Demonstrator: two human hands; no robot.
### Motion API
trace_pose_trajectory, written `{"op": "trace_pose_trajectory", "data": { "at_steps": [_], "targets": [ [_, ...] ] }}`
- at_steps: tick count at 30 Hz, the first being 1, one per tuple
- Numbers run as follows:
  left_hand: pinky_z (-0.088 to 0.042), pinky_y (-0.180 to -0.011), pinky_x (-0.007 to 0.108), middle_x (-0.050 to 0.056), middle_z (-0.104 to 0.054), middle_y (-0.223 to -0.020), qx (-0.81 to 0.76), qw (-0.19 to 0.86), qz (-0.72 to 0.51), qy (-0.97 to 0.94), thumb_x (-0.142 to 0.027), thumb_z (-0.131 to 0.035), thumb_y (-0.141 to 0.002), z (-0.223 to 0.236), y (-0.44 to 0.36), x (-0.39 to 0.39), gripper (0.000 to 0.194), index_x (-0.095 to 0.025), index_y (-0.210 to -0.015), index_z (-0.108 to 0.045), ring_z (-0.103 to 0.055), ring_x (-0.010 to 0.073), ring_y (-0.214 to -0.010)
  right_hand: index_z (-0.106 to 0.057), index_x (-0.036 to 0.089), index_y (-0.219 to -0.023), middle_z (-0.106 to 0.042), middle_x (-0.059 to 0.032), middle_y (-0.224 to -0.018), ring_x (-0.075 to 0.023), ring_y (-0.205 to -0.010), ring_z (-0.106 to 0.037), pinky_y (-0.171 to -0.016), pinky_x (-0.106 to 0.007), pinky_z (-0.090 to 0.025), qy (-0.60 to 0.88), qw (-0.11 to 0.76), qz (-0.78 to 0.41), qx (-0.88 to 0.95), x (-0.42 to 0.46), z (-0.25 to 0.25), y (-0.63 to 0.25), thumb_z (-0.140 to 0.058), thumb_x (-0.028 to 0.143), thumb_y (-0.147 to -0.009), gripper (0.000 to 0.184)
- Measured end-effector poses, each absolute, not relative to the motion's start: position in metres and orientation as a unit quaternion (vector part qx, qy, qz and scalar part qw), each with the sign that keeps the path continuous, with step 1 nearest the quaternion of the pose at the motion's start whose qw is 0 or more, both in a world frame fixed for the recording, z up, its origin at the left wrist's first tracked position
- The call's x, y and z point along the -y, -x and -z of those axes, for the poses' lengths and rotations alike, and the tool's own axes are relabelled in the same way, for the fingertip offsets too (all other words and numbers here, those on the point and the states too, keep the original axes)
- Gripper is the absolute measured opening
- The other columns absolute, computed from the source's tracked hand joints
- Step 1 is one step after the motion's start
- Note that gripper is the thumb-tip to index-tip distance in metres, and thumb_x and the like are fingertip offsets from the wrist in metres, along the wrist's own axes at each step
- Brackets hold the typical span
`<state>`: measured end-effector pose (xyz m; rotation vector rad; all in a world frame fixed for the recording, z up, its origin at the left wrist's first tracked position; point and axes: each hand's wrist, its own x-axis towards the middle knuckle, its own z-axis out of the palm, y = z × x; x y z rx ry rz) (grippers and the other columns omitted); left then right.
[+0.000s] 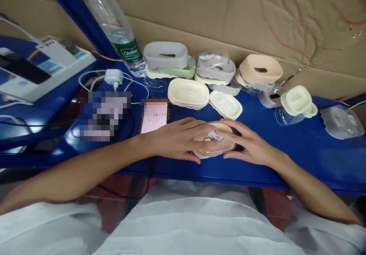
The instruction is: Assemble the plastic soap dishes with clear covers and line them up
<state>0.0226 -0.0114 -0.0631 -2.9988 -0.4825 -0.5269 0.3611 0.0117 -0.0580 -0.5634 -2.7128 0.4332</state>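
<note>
A peach oval plastic box (227, 143) under a clear cover lies near the front edge of the blue table. A small white sticker (215, 136) shows on its top. My left hand (181, 138) reaches over the box's left side, fingers across the cover and thumb at the near edge. From the right, my right hand (251, 142) grips it, with fingers along the far rim and thumb at the near right side. Between them the hands hold the box, hiding much of it. Just behind are stacked cream oval trays (188, 92) and a cream oval piece (225, 104).
Grey (165, 55) and peach (261, 69) oval boxes stand along the cardboard backing. A water bottle (126, 45) is behind left. A phone showing a timer (156, 116) lies by my left wrist. Cables, a charger (113, 76) and a power strip (25, 89) occupy the left.
</note>
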Motion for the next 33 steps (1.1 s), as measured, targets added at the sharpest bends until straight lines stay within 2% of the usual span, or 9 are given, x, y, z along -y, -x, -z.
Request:
{"op": "trace_pose_trajectory", "data": {
  "at_steps": [4, 9, 12, 18, 23, 25, 29, 33],
  "targets": [
    [-0.056, -0.121, 0.05, 0.017, -0.065, -0.158, 0.162, 0.037, 0.181, 0.969, -0.054, -0.071, -0.108, 0.068, -0.02, 0.008, 0.061, -0.025, -0.161, -0.058, -0.06, 0.0338, -0.151, -0.022, 0.044, -0.181, -0.039, -0.0145, -0.182, -0.0393, -0.165, -0.045, -0.129, -0.065, -0.048, 0.192, 0.162, -0.124, 0.96, -0.013, 0.067, -0.358, -0.08, 0.046, -0.102, 0.098],
    [-0.049, -0.132, 0.047, 0.018, -0.065, -0.159, 0.155, 0.057, 0.195, 0.967, -0.045, -0.066, -0.112, 0.068, -0.021, 0.005, 0.049, -0.015, -0.151, -0.065, -0.053, 0.0306, -0.16, -0.015, 0.05, -0.179, -0.013, -0.0085, -0.191, -0.0416, -0.171, -0.033, -0.131, -0.068, -0.045, 0.199, 0.172, -0.103, 0.959, -0.016, 0.066, -0.358, -0.081, 0.036, -0.102, 0.103],
    [-0.045, -0.136, 0.046, 0.019, -0.064, -0.161, 0.159, 0.042, 0.203, 0.965, -0.039, -0.064, -0.114, 0.068, -0.023, 0.004, 0.045, -0.014, -0.151, -0.065, -0.049, 0.0293, -0.163, -0.015, 0.051, -0.179, -0.007, -0.0058, -0.191, -0.0428, -0.171, -0.03, -0.132, -0.069, -0.043, 0.199, 0.176, -0.111, 0.957, -0.017, 0.064, -0.359, -0.081, 0.035, -0.102, 0.103],
    [-0.042, -0.137, 0.05, 0.013, -0.051, -0.174, 0.194, -0.023, 0.203, 0.959, -0.027, -0.06, -0.115, 0.07, -0.023, 0.001, 0.053, -0.031, -0.167, -0.052, -0.042, 0.0268, -0.167, -0.013, 0.05, -0.179, -0.016, -0.0057, -0.19, -0.0403, -0.172, -0.03, -0.135, -0.069, -0.037, 0.202, 0.178, -0.112, 0.956, -0.022, 0.068, -0.36, -0.075, 0.038, -0.107, 0.096],
    [-0.047, -0.133, 0.054, 0.019, -0.042, -0.178, 0.209, -0.048, 0.225, 0.95, -0.03, -0.065, -0.113, 0.073, -0.023, 0.0, 0.062, -0.026, -0.172, -0.046, -0.039, 0.0323, -0.168, -0.009, 0.047, -0.181, -0.026, -0.0091, -0.188, -0.0369, -0.17, -0.035, -0.134, -0.065, -0.041, 0.206, 0.186, -0.104, 0.955, -0.025, 0.069, -0.36, -0.068, 0.043, -0.11, 0.092],
    [-0.045, -0.134, 0.053, 0.017, -0.04, -0.179, 0.216, -0.056, 0.226, 0.948, -0.029, -0.067, -0.112, 0.073, -0.023, 0.0, 0.067, -0.027, -0.174, -0.043, -0.038, 0.0323, -0.169, -0.01, 0.046, -0.181, -0.028, -0.0099, -0.187, -0.0379, -0.17, -0.036, -0.134, -0.066, -0.041, 0.225, 0.168, -0.092, 0.955, -0.024, 0.067, -0.359, -0.069, 0.044, -0.11, 0.092],
    [-0.042, -0.136, 0.05, 0.012, -0.04, -0.18, 0.225, -0.065, 0.218, 0.948, -0.028, -0.067, -0.112, 0.072, -0.02, 0.0, 0.069, -0.032, -0.176, -0.039, -0.037, 0.0303, -0.169, -0.007, 0.047, -0.181, -0.025, -0.0089, -0.188, -0.0389, -0.17, -0.035, -0.134, -0.066, -0.04, 0.244, 0.157, -0.076, 0.954, -0.02, 0.067, -0.357, -0.071, 0.045, -0.109, 0.097],
    [-0.042, -0.137, 0.05, 0.013, -0.037, -0.181, 0.226, -0.057, 0.211, 0.949, -0.027, -0.063, -0.113, 0.073, -0.018, -0.002, 0.067, -0.03, -0.176, -0.039, -0.035, 0.0301, -0.17, -0.007, 0.045, -0.182, -0.022, -0.0074, -0.189, -0.0403, -0.171, -0.034, -0.134, -0.066, -0.04, 0.258, 0.148, -0.069, 0.952, -0.018, 0.068, -0.355, -0.071, 0.044, -0.108, 0.098]
  ]
}}
